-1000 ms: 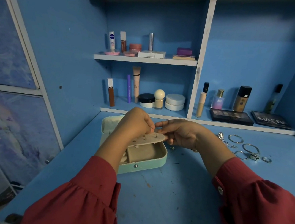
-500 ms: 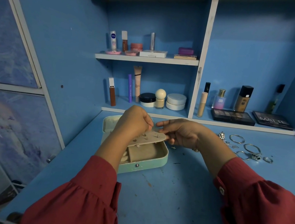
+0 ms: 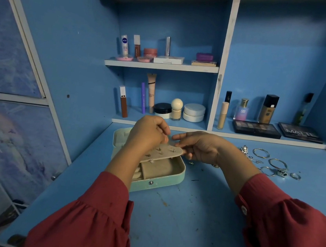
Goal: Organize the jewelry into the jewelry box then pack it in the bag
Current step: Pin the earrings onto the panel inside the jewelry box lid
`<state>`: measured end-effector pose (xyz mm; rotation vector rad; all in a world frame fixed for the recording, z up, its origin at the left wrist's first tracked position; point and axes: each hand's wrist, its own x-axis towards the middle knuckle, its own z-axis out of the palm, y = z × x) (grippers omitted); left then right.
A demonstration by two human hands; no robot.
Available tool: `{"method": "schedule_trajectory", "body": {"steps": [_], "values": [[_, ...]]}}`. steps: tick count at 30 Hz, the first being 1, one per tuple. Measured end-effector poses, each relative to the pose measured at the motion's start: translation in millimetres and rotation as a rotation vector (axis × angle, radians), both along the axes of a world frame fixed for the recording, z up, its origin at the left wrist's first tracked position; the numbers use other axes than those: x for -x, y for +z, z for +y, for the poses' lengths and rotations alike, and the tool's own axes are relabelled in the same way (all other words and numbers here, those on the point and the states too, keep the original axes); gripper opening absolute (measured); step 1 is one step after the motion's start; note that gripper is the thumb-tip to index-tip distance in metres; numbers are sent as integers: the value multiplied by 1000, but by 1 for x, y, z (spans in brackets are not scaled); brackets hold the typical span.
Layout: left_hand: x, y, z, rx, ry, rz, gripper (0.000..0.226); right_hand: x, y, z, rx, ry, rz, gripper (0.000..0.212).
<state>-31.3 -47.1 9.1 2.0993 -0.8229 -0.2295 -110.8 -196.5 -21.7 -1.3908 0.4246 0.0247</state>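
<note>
Beige earring flap [image 3: 167, 151] of mint jewelry box [image 3: 157, 182] on bench [image 3: 187, 218]: right hand [image 3: 202, 146] still pinches its edge, left hand [image 3: 148, 136] fingers curled at studs, lifted slightly; rings and bangles [image 3: 272, 165] remain unpacked.

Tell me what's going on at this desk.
A person in red sleeves is working over an open mint jewelry box on the blue desk. The right hand holds up the box's beige earring panel, which has a few studs in it, while the left hand pinches something small above it. Bracelets and rings lie loose on the desk to the right, not yet packed.
</note>
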Motion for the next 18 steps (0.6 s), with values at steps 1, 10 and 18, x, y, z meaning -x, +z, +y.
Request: {"method": "schedule_trajectory", "body": {"steps": [1, 10, 18], "values": [[0, 0, 0, 8, 3, 1, 30, 0, 0, 0, -3, 0, 0, 21], [-2, -2, -2, -27, -14, 21, 27, 0, -2, -2, -9, 0, -4, 21], [-4, -4, -2, -13, -12, 26, 28, 0, -2, -1, -8, 2, -8, 21]]}}
